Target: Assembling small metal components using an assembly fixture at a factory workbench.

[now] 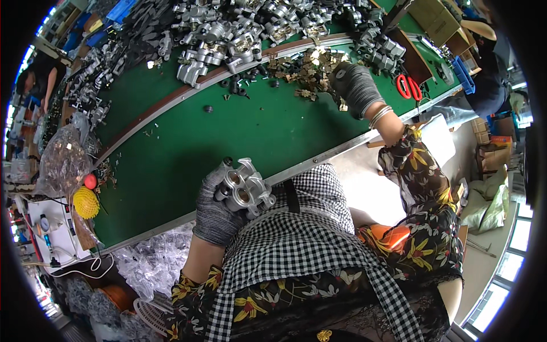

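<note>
You grip a silver metal casting (246, 187) in one gloved hand, the other at a heap of small brass-coloured pieces (310, 67).
Nearest is your checked apron (296, 242); by the near edge of the green table (228, 134), your left hand (217, 211) has its fingers curled around the casting, two round bores facing up; farther out, your right hand (354, 88) reaches to the brass-coloured heap, though whether its fingers pinch or spread you cannot tell; red-handled scissors (409, 87) lie to its right; beyond a curved rail (162, 106), more silver castings (228, 34) are piled.
</note>
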Demonstrator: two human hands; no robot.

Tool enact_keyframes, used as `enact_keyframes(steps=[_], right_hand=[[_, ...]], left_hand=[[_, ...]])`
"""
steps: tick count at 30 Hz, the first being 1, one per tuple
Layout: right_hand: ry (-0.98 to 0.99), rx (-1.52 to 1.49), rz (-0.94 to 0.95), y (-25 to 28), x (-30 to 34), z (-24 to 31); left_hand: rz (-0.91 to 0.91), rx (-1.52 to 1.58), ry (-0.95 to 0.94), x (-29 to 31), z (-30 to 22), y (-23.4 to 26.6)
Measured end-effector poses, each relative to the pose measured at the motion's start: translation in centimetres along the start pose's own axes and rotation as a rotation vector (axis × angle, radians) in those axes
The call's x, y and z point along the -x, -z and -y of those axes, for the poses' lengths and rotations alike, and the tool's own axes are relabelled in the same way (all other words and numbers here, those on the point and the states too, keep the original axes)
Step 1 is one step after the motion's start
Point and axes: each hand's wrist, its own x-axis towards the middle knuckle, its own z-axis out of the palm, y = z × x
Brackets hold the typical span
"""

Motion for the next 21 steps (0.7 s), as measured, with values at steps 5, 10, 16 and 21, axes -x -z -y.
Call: enact_keyframes(steps=[5,10,16,21], right_hand=[[0.151,0.008,0.175,-0.1,0.9,0.6],[0.117,0.050,0.098,-1.6,0.3,0.9],[-0.337,-0.717,0.203,2.8,-1.7,1.4],[0.039,-0.352,0.097,2.7,-3.6,1.6]], left_hand=[[-0.026,-0.039,-0.022,-0.1,0.4,0.2],[-0.062,-0.001,-0.059,0.3,0.3,-0.1],[0.000,0.056,-0.007,0.0,0.1,0.7],[-0.106,-0.013,-0.025,0.5,0.2,-0.8]])
